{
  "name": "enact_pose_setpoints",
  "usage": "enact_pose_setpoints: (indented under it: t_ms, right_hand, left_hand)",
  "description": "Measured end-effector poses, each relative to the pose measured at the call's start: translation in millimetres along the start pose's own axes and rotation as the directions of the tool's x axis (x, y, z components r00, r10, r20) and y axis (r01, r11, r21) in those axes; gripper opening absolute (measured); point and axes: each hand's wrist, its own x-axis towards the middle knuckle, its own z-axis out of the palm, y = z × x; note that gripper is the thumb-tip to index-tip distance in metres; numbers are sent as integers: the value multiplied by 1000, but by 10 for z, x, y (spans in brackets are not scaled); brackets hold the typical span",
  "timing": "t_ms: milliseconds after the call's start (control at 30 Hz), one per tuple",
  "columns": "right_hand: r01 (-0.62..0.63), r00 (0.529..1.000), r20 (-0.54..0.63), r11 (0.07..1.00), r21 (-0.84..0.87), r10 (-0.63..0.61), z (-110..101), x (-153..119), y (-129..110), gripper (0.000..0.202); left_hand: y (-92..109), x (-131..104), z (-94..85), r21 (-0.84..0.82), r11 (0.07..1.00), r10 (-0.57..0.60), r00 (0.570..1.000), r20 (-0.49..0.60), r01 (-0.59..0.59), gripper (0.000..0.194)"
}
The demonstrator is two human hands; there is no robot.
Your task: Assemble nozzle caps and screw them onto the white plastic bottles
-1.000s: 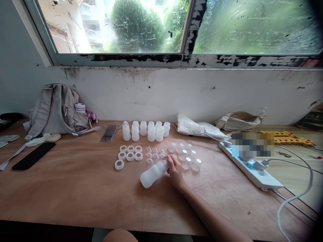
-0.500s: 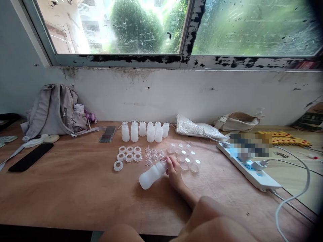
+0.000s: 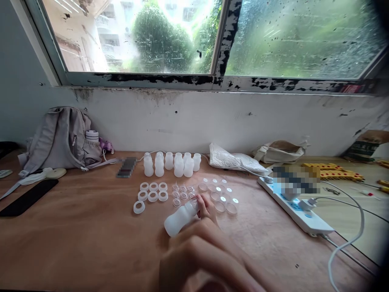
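Note:
A frosted white baby bottle (image 3: 178,221) lies tilted low over the table, its neck towards the right. My right hand (image 3: 207,207) is closed around the neck end, thumb and fingers pinched there. Close to the camera, my left hand (image 3: 197,253) is a large blur that covers the right forearm; its fingers cannot be made out clearly. Beyond the bottle sit white screw rings (image 3: 153,196), small clear teats (image 3: 183,196) and round clear caps (image 3: 219,207), some with a white dot, in loose rows. Several more frosted bottles (image 3: 159,165) stand upright near the wall.
At the left are a grey backpack (image 3: 65,140) and a flat black object (image 3: 28,197). A white plastic package (image 3: 225,157) and a beige bag (image 3: 279,152) rest by the wall. A power strip (image 3: 298,211) with plugs and cables runs along the right.
The view has tilted up slightly, so the table items sit lower in the picture. The blurred hand has come up in front of the right forearm. The right hand still grips the bottle's neck.

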Motion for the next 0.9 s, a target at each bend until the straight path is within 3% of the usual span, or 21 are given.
enact_pose_setpoints:
  t_ms: [33, 67, 100, 200, 300, 400, 567, 667, 900]
  right_hand:
    - [12, 1000, -8, 1000, -10, -12, 1, -3, -16, 33]
    - [27, 1000, -12, 999, -21, -27, 2, -5, -28, 33]
    - [42, 999, -10, 999, -33, -42, 2, -7, -35, 33]
    - [68, 997, 25, 996, -61, -67, 4, -9, -32, 33]
    - [61, 997, 46, 996, -58, -58, 5, -9, -6, 34]
    - [47, 998, 42, 998, -52, -44, -3, 3, 25, 34]
    - [82, 996, -30, 993, -83, -85, -61, 150, -54, 35]
    - [146, 985, -63, 967, -210, -163, -90, 365, -235, 33]
    - [338, 937, 93, 809, -481, -337, 137, 1044, -606, 32]
  left_hand:
    - [-76, 151, 19, -31, 1000, 2, 999, -48, -4, 26]
    - [-191, 249, 31, -96, 995, 0, 985, -172, -17, 22]
    - [-343, 299, 32, -97, 992, 57, 982, -180, -75, 18]
    - [-952, 229, -35, 181, 978, 121, 987, -102, -101, 17]
    - [-1545, -7, -146, 431, 902, -24, 1000, 2, 20, 18]
    - [-1886, -244, -215, 551, 828, -143, 990, 18, 109, 21]
    - [-1984, -416, -245, 598, 790, -228, 970, 84, 135, 19]
    - [-1984, -413, -264, 608, 774, -272, 960, 65, 178, 17]
    - [-2046, -444, -292, 594, 773, -327, 942, 76, 221, 17]
